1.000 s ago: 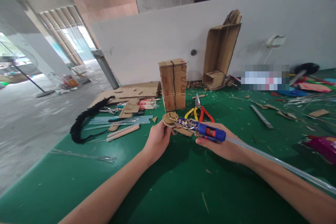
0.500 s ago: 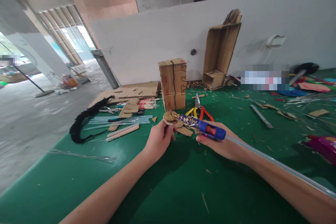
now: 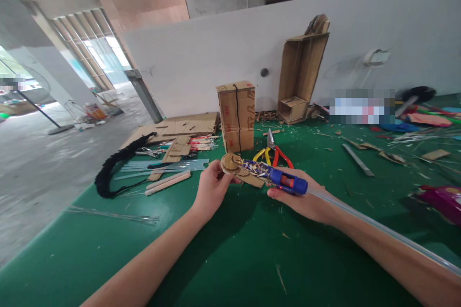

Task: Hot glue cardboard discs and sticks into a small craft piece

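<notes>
My left hand (image 3: 213,187) pinches a small round cardboard disc (image 3: 230,163) by its edge, its face tilted up toward me. In my right hand (image 3: 300,199) is a blue hot glue gun (image 3: 288,181), with a clear glue stick (image 3: 374,228) running out of its back along my forearm. The gun's front is crusted with cardboard scraps, and its nozzle meets the disc's face at the right; whether it touches cannot be made out. Just behind the disc stands an upright cardboard box (image 3: 237,117) with a black cord down its front.
Pliers with red and yellow handles (image 3: 271,146) lie right of the box. A tall open cardboard piece (image 3: 302,74) leans on the white wall. Black fuzzy trim (image 3: 108,177), clear glue sticks (image 3: 173,165) and wooden sticks (image 3: 168,183) lie left. A purple packet (image 3: 441,203) is far right.
My left hand has shifted slightly left and turned the disc so more of its face shows. The glue gun stays at the disc, moved very slightly left.
</notes>
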### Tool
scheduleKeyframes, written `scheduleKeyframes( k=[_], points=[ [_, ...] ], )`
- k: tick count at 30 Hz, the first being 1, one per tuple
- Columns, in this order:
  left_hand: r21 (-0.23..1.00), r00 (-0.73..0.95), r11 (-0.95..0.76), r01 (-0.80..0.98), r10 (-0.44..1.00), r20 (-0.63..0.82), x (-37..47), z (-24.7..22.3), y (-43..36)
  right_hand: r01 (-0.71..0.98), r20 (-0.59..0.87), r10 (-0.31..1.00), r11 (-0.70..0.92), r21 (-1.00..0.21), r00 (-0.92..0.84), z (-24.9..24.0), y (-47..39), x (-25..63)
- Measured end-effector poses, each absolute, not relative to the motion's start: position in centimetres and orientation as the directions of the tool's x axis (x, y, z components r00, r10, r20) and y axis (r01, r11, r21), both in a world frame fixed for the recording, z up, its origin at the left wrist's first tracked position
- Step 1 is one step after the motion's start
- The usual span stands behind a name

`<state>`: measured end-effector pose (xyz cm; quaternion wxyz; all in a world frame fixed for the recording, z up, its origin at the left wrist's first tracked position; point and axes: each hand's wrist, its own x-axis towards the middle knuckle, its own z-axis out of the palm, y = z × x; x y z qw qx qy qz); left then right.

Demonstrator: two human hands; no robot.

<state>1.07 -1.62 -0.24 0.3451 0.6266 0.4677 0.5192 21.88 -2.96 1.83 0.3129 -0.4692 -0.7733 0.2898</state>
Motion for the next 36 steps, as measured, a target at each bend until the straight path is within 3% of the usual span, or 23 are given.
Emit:
scheduleKeyframes(
  k=[18,25,36],
  points=[
    [0.907,0.119,-0.370,0.203,0.928,0.352,1.50,-0.35,-2.08,0.515,0.202,0.899,0.394,-0.761,-0.389,1.73,-3.06,21.88],
    [0.921,0.090,-0.353,0.164,0.935,0.342,1.54,0.11,-1.90,0.434,0.169,0.889,0.364,-0.824,-0.425,2.12,-2.87,22.04],
    [0.925,0.112,-0.337,0.173,0.940,0.322,1.97,0.21,-1.89,0.438,0.205,0.895,0.380,-0.815,-0.396,2.09,-2.72,21.89]
  ],
)
